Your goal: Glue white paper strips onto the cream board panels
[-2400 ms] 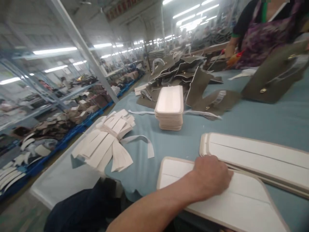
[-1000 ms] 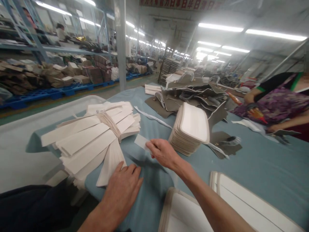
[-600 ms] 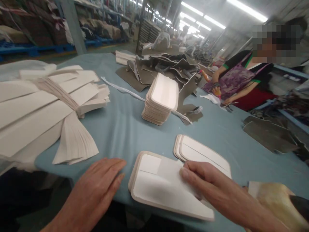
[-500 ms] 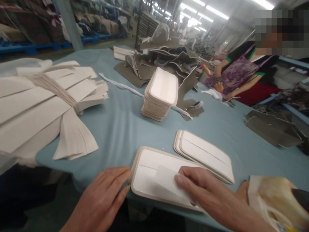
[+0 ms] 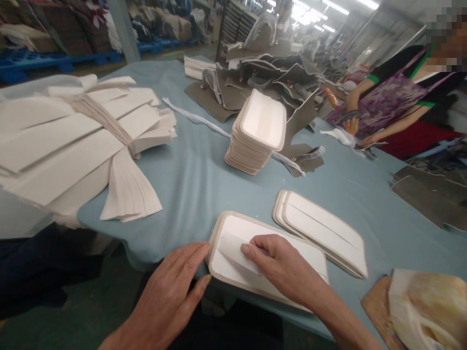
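Observation:
My left hand (image 5: 175, 287) grips the left end of a stack of rounded white panels with beige borders (image 5: 314, 257) at the table's front edge, fingers on top and thumb at the near side. In my right hand (image 5: 273, 262), a thin white strip (image 5: 233, 250) is pinched between thumb and fingers, lying slanted over the top panel. Just behind and to the right lies a smaller pile of similar panels (image 5: 324, 226), each with a dark line along it. A taller stack of rounded pieces (image 5: 264, 119) stands further back.
Bundled white strips (image 5: 65, 146) lie at the left on the blue-covered table (image 5: 197, 194). Dark olive pieces (image 5: 233, 90) are heaped at the back. A stained cream cloth (image 5: 430, 311) is at the lower right. Across the table, a person (image 5: 386, 102) handles white material.
The view has shifted, so the table's contents appear further right. My right hand has moved left along the panel with the strip. My left hand stays at the stack's left end.

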A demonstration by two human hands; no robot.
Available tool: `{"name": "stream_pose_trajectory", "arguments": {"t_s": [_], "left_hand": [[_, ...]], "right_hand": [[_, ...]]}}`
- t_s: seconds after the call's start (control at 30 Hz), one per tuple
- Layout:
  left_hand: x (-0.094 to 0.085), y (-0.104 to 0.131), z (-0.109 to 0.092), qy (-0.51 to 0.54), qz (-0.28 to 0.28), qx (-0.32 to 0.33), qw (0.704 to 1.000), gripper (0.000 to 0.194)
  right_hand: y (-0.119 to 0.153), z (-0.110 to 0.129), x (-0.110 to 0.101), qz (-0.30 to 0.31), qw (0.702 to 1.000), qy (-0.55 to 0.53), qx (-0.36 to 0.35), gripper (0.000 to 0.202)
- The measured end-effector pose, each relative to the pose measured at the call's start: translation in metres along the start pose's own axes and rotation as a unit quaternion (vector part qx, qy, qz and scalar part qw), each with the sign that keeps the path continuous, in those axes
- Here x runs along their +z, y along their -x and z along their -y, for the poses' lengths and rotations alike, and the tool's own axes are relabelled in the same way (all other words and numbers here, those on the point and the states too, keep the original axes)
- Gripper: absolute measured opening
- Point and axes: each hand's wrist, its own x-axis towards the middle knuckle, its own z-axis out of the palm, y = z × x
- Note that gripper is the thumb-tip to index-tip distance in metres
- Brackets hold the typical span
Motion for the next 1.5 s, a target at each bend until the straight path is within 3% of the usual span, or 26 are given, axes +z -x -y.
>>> {"name": "stream_pose_trajectory", "arguments": {"t_s": [0.53,0.83,0.93,1.07,1.2,1.37,1.5], "left_hand": [[0.0,-0.005,0.005,0.017,0.019,0.02,0.999,0.038],[0.006,-0.013,0.014,-0.029,0.125,0.137,0.982,0.06],[0.011,-0.017,0.016,-0.052,0.127,0.179,0.974,0.07],[0.018,-0.017,0.019,-0.073,0.113,0.18,0.974,0.066],[0.021,-0.019,0.02,-0.082,0.096,0.195,0.973,0.064],[0.026,-0.019,0.024,-0.085,0.076,0.212,0.971,0.066],[0.033,-0.019,0.027,-0.074,0.077,0.214,0.971,0.068]], "right_hand": [[-0.014,0.008,-0.001,0.007,0.997,0.07,0.02,0.042],[-0.015,0.009,0.002,-0.005,0.997,0.069,0.014,0.041],[-0.014,0.01,0.002,-0.011,0.997,0.08,0.015,0.042],[-0.009,0.008,-0.004,-0.015,0.996,0.088,0.01,0.038],[0.002,-0.012,-0.02,-0.015,0.998,0.063,0.008,0.03],[0.022,-0.063,-0.042,0.004,1.0,-0.009,0.027,0.026],[0.04,-0.102,-0.049,-0.026,0.998,-0.048,0.033,0.031]]}}
